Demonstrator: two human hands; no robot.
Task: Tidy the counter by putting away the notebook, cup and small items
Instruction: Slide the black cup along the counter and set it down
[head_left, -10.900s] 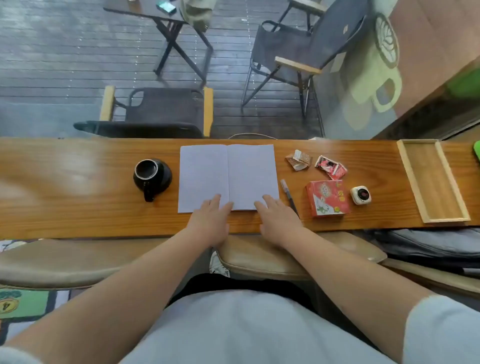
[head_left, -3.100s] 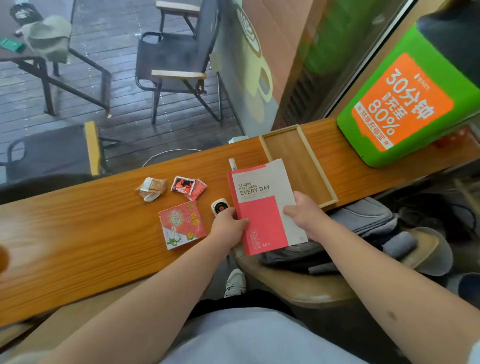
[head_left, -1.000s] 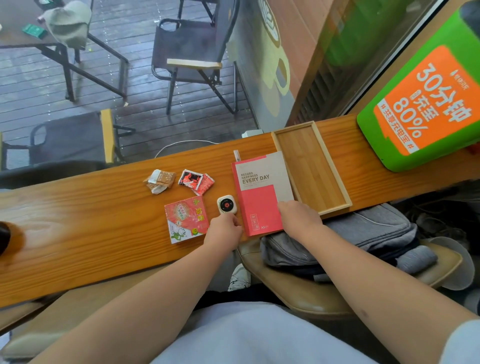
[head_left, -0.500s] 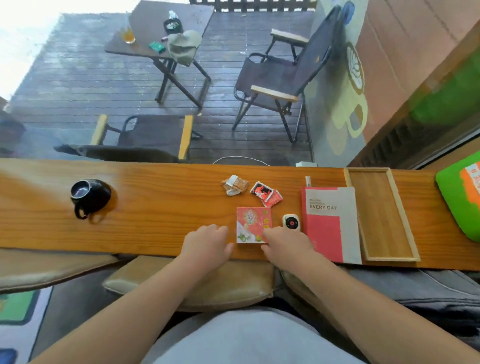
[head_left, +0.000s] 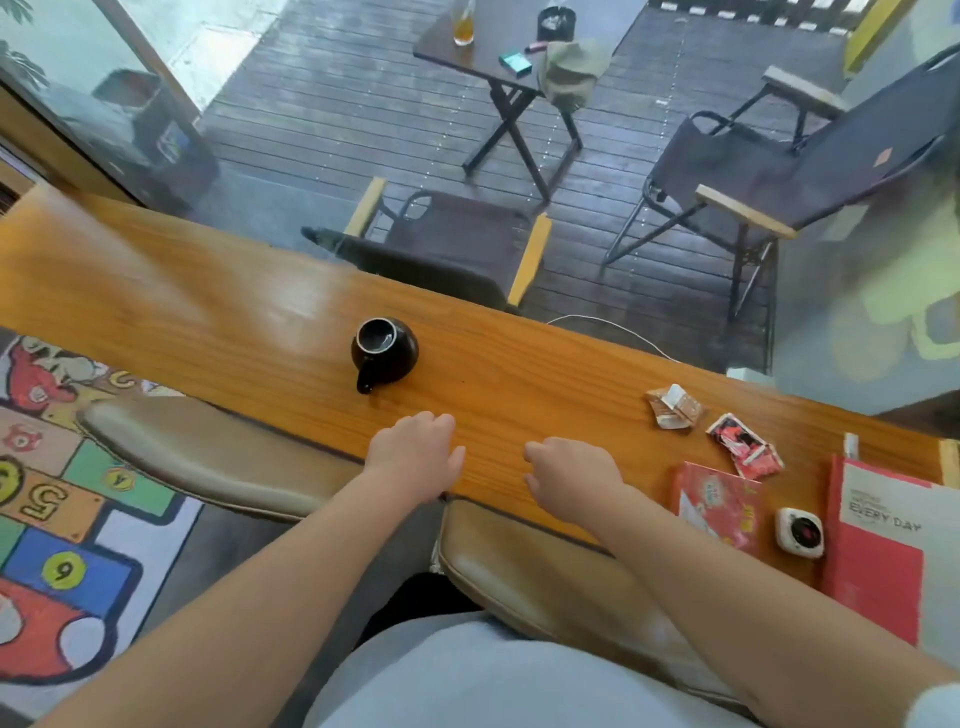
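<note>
Both hands lie on the near edge of the wooden tabletop (head_left: 218, 312), the left hand (head_left: 413, 457) and right hand (head_left: 571, 475) each with a loose, half-curled grip that has hold of nothing. To the right sit the closed notebook (head_left: 883, 561), a small white round item (head_left: 800, 531), a red packet (head_left: 719, 504) and two crumpled wrappers (head_left: 675, 408). Farther back, beyond the left hand, the black cup (head_left: 384, 351) stands upright, its handle toward the person.

Notebook (head_left: 883, 551) and tray corner (head_left: 949, 460) cut by the right edge (cover's small print unreadable)
</note>
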